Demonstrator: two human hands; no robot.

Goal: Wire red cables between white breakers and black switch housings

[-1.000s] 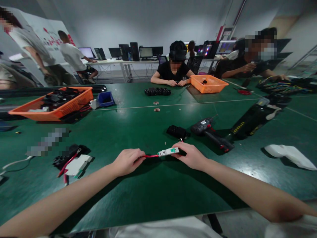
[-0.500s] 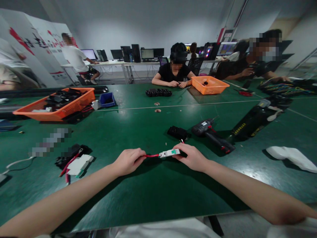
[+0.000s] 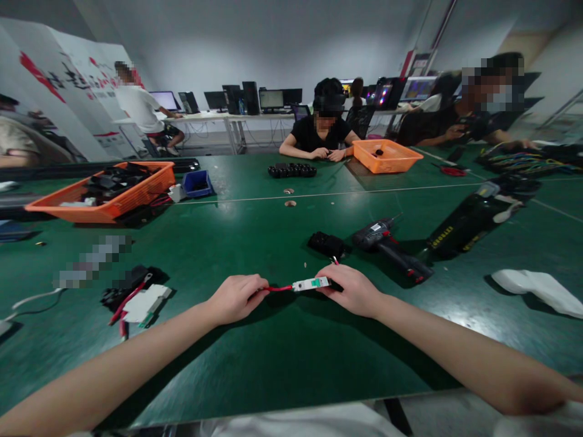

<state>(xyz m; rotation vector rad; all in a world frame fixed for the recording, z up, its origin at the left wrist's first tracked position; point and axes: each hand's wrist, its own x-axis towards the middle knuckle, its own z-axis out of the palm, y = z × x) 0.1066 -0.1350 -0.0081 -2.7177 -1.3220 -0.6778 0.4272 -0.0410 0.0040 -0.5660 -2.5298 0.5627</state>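
Note:
My left hand (image 3: 239,296) pinches the end of a short red cable (image 3: 280,288) above the green table (image 3: 273,358). That cable runs into the left end of a small white circuit breaker with a green part (image 3: 310,283). The breaker's right end is gripped by my right hand (image 3: 348,290), and a red tip pokes up beside its fingers. To the left, a second white breaker (image 3: 148,303) lies by red cables (image 3: 134,297) and a black part. Just beyond my right hand sits a black component (image 3: 328,244).
A cordless drill (image 3: 392,249), a black bottle-shaped object (image 3: 473,221) and a white wrapped item (image 3: 537,291) lie at right. An orange basket of black parts (image 3: 109,206) and a blue bin (image 3: 197,183) stand back left. A person sits opposite beside another orange basket (image 3: 387,158).
The breaker has turned slightly in my right hand and now lies more level, with its green part facing more toward the camera. My left hand has barely moved.

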